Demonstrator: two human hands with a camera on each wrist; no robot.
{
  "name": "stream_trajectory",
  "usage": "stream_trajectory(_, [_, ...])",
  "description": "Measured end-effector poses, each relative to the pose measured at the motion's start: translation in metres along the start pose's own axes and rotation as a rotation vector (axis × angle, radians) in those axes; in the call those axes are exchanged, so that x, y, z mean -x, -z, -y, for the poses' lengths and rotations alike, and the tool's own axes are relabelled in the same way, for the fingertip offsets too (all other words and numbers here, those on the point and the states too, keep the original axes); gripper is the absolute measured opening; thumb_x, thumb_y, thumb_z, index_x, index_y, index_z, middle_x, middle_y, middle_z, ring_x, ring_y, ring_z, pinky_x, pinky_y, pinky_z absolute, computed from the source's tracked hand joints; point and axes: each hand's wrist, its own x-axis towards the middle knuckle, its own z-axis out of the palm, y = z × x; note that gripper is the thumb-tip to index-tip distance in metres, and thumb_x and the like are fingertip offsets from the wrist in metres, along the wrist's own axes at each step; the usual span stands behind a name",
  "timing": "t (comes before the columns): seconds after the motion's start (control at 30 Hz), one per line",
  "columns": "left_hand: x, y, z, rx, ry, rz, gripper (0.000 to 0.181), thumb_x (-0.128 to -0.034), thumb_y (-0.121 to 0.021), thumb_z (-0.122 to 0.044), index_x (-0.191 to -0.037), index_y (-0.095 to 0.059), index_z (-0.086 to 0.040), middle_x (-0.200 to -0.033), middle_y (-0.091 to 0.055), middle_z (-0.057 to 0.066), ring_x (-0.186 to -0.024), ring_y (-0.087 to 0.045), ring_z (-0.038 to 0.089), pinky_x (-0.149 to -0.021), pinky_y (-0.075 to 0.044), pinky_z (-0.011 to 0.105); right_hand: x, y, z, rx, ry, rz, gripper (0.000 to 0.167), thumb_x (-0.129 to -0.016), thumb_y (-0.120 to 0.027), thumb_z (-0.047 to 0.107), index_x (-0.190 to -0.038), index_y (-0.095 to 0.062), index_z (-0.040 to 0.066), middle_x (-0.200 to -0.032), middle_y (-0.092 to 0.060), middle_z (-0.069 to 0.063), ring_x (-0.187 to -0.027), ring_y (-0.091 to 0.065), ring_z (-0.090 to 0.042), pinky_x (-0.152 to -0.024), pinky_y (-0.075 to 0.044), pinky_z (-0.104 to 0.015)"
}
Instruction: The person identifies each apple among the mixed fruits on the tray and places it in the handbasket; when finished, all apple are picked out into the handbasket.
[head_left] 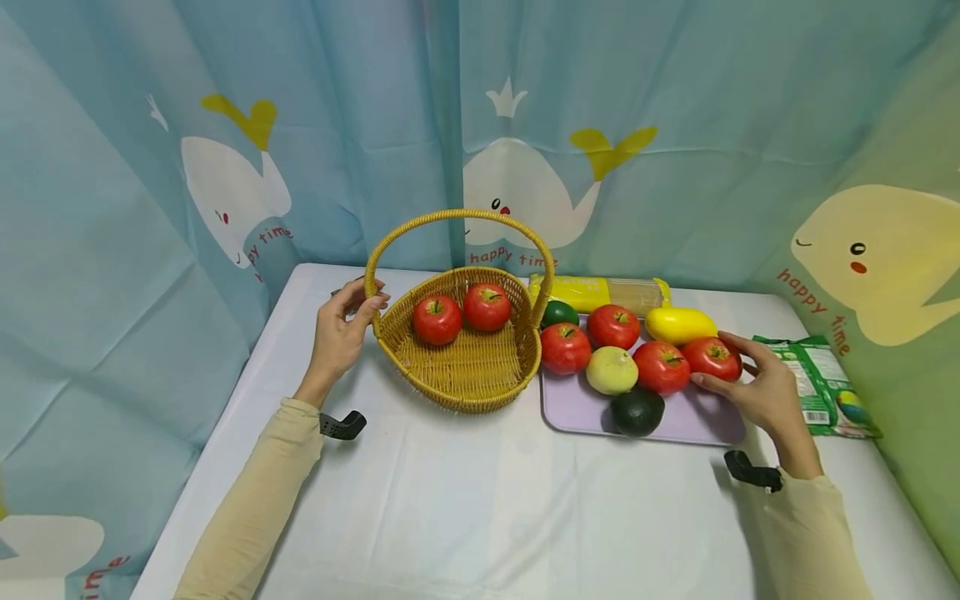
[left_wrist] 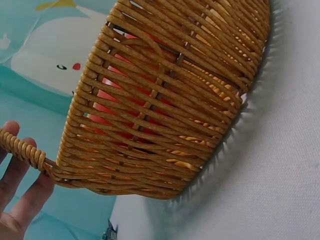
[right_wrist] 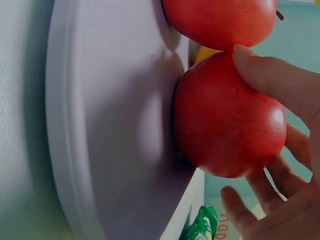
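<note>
My left hand (head_left: 339, 332) holds the yellow wicker basket (head_left: 465, 367) at the left foot of its handle (head_left: 459, 214). In the left wrist view the fingers lie around the wrapped handle, beside the woven wall (left_wrist: 165, 105). Two red apples (head_left: 437, 320) sit inside the basket. On the right, my right hand (head_left: 772, 392) grips a red apple (head_left: 712, 359) at the right end of the lilac tray (head_left: 570, 412). The right wrist view shows the thumb on one side of that apple (right_wrist: 227, 117) and fingers on the other, with the apple low over the tray.
The tray also bears several red apples (head_left: 662, 367), a pale yellow-green fruit (head_left: 612, 371), a dark avocado (head_left: 637, 412), a yellow fruit (head_left: 680, 325) and a green fruit (head_left: 558, 313). Behind it lies a yellow noodle pack (head_left: 600, 293); at right, a green packet (head_left: 821, 387).
</note>
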Motion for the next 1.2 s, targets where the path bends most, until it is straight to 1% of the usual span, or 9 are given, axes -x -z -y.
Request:
stream_trajectory(0.13, [0.001, 0.001, 0.0, 0.002, -0.007, 0.003, 0.022, -0.1047, -0.065, -0.003, -0.125, -0.07, 0.005, -0.113, -0.075, 0.025, -0.101, -0.071, 0.005, -0.082, -0.061, 0.018, -0.001, 0.001, 0.0, 0.0, -0.003, 0.011, 0.089, -0.093, -0.084, 0.036, -0.162, -0.04, 0.004, -0.161, -0.04, -0.034, -0.144, -0.036, -0.058, -0.113, -0.035, -0.08])
stream_trajectory(0.3, [0.0, 0.001, 0.001, 0.016, -0.006, 0.009, 0.025, -0.1055, -0.064, -0.005, -0.126, -0.067, 0.01, -0.112, -0.075, 0.026, -0.101, -0.072, 0.006, -0.082, -0.062, 0.019, -0.001, 0.001, -0.001, 0.004, -0.008, 0.019, 0.09, -0.092, -0.085, 0.037, -0.162, -0.039, 0.003, -0.159, -0.042, -0.034, -0.141, -0.038, -0.055, -0.111, -0.037, -0.079])
stream_trajectory(0.43, [0.0, 0.001, 0.002, 0.019, -0.007, 0.008, 0.025, -0.1051, -0.064, -0.003, -0.126, -0.067, 0.011, -0.112, -0.075, 0.026, -0.101, -0.071, 0.004, -0.081, -0.061, 0.019, 0.0, 0.0, -0.003, 0.005, -0.016, 0.023, 0.091, -0.092, -0.084, 0.038, -0.162, -0.038, 0.003, -0.158, -0.043, -0.035, -0.139, -0.04, -0.055, -0.111, -0.038, -0.078])
stream_trajectory(0.6, [-0.001, 0.0, 0.002, 0.015, -0.006, -0.002, 0.024, -0.1036, -0.065, 0.001, -0.126, -0.069, 0.008, -0.113, -0.075, 0.027, -0.101, -0.071, 0.003, -0.082, -0.061, 0.019, 0.0, 0.0, -0.005, 0.006, -0.035, 0.035, 0.094, -0.093, -0.083, 0.041, -0.164, -0.034, 0.003, -0.159, -0.041, -0.036, -0.14, -0.039, -0.055, -0.111, -0.037, -0.078])
stream_trajectory(0.77, [0.0, -0.001, 0.001, 0.007, -0.007, -0.01, 0.025, -0.1028, -0.064, 0.005, -0.126, -0.067, 0.012, -0.113, -0.074, 0.031, -0.1, -0.071, 0.004, -0.082, -0.062, 0.022, -0.001, 0.001, -0.007, 0.022, -0.047, 0.052, 0.096, -0.094, -0.081, 0.044, -0.165, -0.031, 0.003, -0.161, -0.039, -0.037, -0.138, -0.04, -0.059, -0.109, -0.039, -0.079])
stream_trajectory(0.87, [0.0, -0.002, -0.006, 0.005, -0.013, -0.008, 0.024, -0.103, -0.063, 0.006, -0.125, -0.065, 0.016, -0.111, -0.073, 0.034, -0.099, -0.071, 0.004, -0.083, -0.062, 0.022, 0.001, 0.0, -0.009, 0.025, -0.063, 0.053, 0.097, -0.094, -0.08, 0.046, -0.166, -0.03, 0.004, -0.162, -0.039, -0.035, -0.137, -0.042, -0.059, -0.109, -0.042, -0.076])
stream_trajectory(1.03, [0.002, -0.003, -0.026, 0.004, -0.036, 0.0, 0.024, -0.1029, -0.062, 0.006, -0.123, -0.064, 0.018, -0.11, -0.072, 0.036, -0.099, -0.071, 0.003, -0.085, -0.061, 0.02, 0.003, -0.001, -0.009, 0.006, -0.089, 0.036, 0.098, -0.094, -0.081, 0.046, -0.167, -0.03, 0.005, -0.163, -0.04, -0.033, -0.138, -0.044, -0.056, -0.112, -0.043, -0.07])
stream_trajectory(1.13, [0.002, -0.003, -0.031, 0.01, -0.045, 0.004, 0.024, -0.1027, -0.062, 0.008, -0.124, -0.064, 0.018, -0.11, -0.071, 0.038, -0.099, -0.071, 0.003, -0.086, -0.061, 0.018, 0.003, 0.0, -0.009, -0.004, -0.11, 0.031, 0.097, -0.094, -0.08, 0.048, -0.166, -0.031, 0.005, -0.163, -0.039, -0.033, -0.139, -0.042, -0.056, -0.114, -0.043, -0.068])
stream_trajectory(1.2, [0.002, -0.004, -0.031, 0.01, -0.047, 0.005, 0.024, -0.1024, -0.061, 0.009, -0.124, -0.064, 0.018, -0.11, -0.071, 0.038, -0.1, -0.071, 0.004, -0.085, -0.06, 0.016, 0.003, 0.0, -0.009, -0.005, -0.131, 0.016, 0.096, -0.094, -0.08, 0.05, -0.166, -0.034, 0.006, -0.163, -0.041, -0.031, -0.141, -0.042, -0.054, -0.116, -0.044, -0.064])
